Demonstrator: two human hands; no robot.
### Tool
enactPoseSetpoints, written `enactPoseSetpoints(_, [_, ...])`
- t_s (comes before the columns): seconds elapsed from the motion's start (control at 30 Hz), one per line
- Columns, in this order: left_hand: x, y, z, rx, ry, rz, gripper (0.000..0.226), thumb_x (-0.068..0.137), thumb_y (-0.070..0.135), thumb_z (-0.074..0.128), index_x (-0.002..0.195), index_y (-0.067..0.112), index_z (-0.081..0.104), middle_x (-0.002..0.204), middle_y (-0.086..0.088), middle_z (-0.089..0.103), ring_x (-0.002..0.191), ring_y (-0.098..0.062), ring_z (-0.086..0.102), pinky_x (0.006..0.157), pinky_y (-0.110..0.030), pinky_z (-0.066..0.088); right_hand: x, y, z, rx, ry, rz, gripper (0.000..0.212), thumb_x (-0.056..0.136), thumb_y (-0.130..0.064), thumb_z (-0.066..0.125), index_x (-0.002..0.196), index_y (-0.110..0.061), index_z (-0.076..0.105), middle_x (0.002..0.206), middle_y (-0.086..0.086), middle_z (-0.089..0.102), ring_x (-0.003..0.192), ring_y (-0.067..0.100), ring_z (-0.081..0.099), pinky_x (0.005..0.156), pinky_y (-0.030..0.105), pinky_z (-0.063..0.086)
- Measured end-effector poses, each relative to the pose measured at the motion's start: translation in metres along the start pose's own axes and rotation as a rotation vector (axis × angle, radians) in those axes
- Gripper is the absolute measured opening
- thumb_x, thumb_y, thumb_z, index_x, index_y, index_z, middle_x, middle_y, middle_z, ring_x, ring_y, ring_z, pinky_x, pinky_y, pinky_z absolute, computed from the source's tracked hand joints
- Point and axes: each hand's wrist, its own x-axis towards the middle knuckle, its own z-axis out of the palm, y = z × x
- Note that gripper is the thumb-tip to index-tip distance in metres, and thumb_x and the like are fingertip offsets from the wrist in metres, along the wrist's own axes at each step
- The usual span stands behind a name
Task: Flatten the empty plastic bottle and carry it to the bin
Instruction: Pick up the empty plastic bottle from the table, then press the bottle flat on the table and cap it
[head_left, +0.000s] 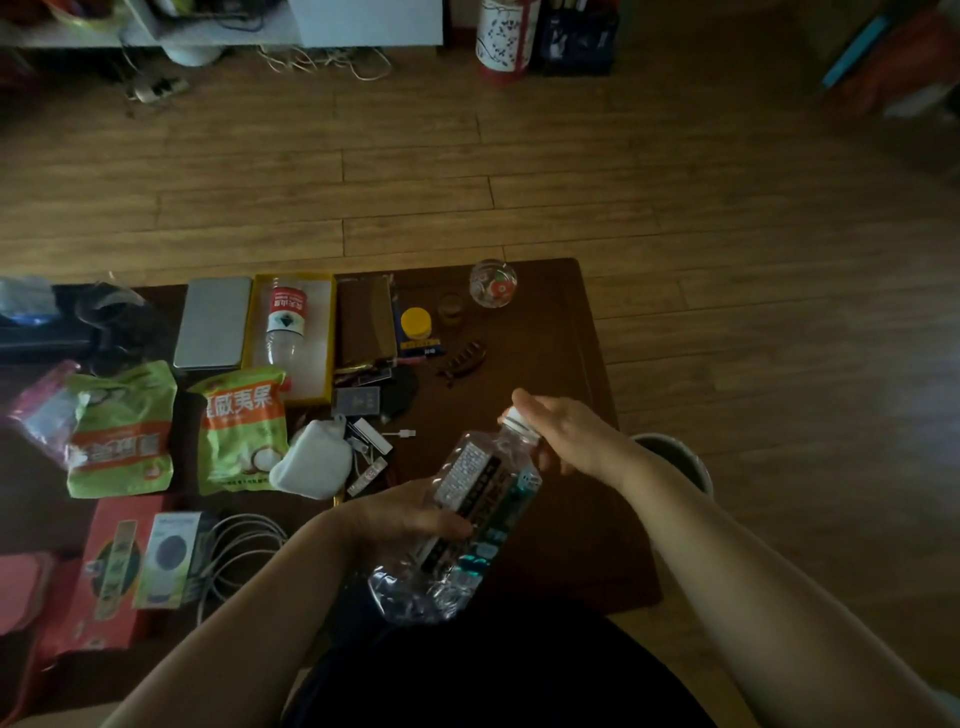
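Observation:
An empty clear plastic bottle (467, 519) with a dark label and a white cap is held tilted over the near edge of the dark wooden table (550, 364), cap pointing away from me. Its lower part looks crumpled. My left hand (400, 512) grips the bottle's middle from the left. My right hand (566, 431) wraps the neck just behind the cap. A round bin (691, 457) stands on the floor beside the table's right edge, partly hidden by my right forearm.
The table's left half is crowded: green snack bags (124, 431), a white mask (317, 460), a yellow tray (254, 338) holding another bottle, a hair clip (462, 358), a glass jar (492, 283), cables and boxes. Wooden floor stretches ahead and to the right.

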Motion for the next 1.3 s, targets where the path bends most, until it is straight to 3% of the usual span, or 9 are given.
enactPoseSetpoints(0.07, [0.001,-0.002,0.000,-0.015,-0.014,0.019,0.064,0.065,0.032,0.079,0.123,0.026,0.053,0.121,-0.009,0.066,0.116,-0.030,0.059,0.097,-0.044,0.047,0.004,0.001,0.000,-0.066,0.057,-0.047,0.056,0.086,-0.068,0.031,0.078,-0.021,0.060,0.067,-0.007,0.058,0.059,0.008,0.055,0.065,0.026,0.045])
enactPoseSetpoints(0.2, [0.001,-0.012,-0.007,-0.099,0.090,0.068,0.058,0.069,0.024,0.074,0.123,0.021,0.054,0.124,-0.013,0.062,0.118,-0.033,0.057,0.100,-0.051,0.046,0.004,0.008,-0.011,-0.016,-0.129,-0.032,0.025,0.098,-0.039,0.041,0.115,-0.041,0.059,0.095,-0.014,0.062,0.070,-0.001,0.058,0.064,0.018,0.046])
enactPoseSetpoints(0.27, [0.003,-0.015,-0.008,-0.088,0.174,0.040,0.079,0.056,0.035,0.084,0.125,0.017,0.049,0.125,-0.018,0.060,0.116,-0.035,0.058,0.103,-0.056,0.043,0.002,0.012,-0.014,0.075,-0.191,-0.020,0.033,0.098,-0.026,0.043,0.114,-0.052,0.056,0.108,-0.021,0.058,0.079,-0.005,0.060,0.064,0.018,0.049])
enactPoseSetpoints(0.4, [0.021,-0.015,0.002,0.024,0.305,0.032,0.098,0.041,0.056,0.086,0.121,0.016,0.048,0.118,-0.015,0.062,0.108,-0.031,0.064,0.093,-0.049,0.051,0.012,0.025,-0.005,0.119,-0.038,0.003,0.027,0.099,-0.036,0.041,0.118,-0.040,0.060,0.107,-0.024,0.057,0.091,0.000,0.057,0.064,0.016,0.044])
enactPoseSetpoints(0.73, [0.138,-0.051,-0.041,-0.056,0.602,0.016,0.050,0.084,0.036,0.064,0.130,0.033,0.046,0.119,0.006,0.063,0.098,-0.010,0.069,0.082,-0.038,0.060,0.109,0.109,0.013,0.012,0.257,0.248,0.041,0.099,-0.038,0.035,0.134,-0.021,0.049,0.135,0.003,0.053,0.120,0.020,0.052,0.097,0.041,0.048])
enactPoseSetpoints(0.83, [0.179,-0.067,-0.064,0.105,0.692,0.005,0.055,0.087,0.040,0.058,0.138,0.034,0.036,0.114,0.020,0.047,0.095,0.009,0.057,0.080,-0.018,0.052,0.151,0.138,0.020,-0.044,0.251,0.278,0.039,0.100,-0.035,0.035,0.135,-0.022,0.050,0.137,0.005,0.048,0.121,0.021,0.051,0.098,0.039,0.047])
enactPoseSetpoints(0.97, [0.218,-0.085,-0.100,0.477,0.809,-0.126,0.065,0.087,0.050,0.050,0.145,0.031,0.026,0.116,0.004,0.039,0.117,-0.018,0.042,0.100,-0.037,0.044,0.195,0.175,0.033,-0.177,0.256,0.284,0.037,0.101,-0.030,0.037,0.135,-0.025,0.050,0.137,0.003,0.048,0.124,0.021,0.047,0.098,0.038,0.047])
enactPoseSetpoints(1.1, [0.234,-0.095,-0.122,0.852,0.853,-0.156,0.053,0.090,0.055,0.035,0.139,0.037,0.034,0.125,-0.002,0.043,0.119,-0.022,0.038,0.100,-0.042,0.038,0.212,0.203,0.049,-0.271,0.229,0.281,0.037,0.100,-0.029,0.039,0.136,-0.028,0.049,0.138,-0.001,0.046,0.126,0.017,0.041,0.096,0.035,0.044])
enactPoseSetpoints(1.3, [0.242,-0.086,-0.126,1.059,0.978,-0.168,0.054,0.089,0.055,0.027,0.132,0.028,0.045,0.126,-0.003,0.052,0.119,-0.024,0.046,0.098,-0.043,0.042,0.202,0.221,0.061,-0.146,0.352,0.241,0.038,0.099,-0.026,0.041,0.136,-0.029,0.049,0.136,-0.005,0.048,0.127,0.011,0.038,0.095,0.027,0.039])
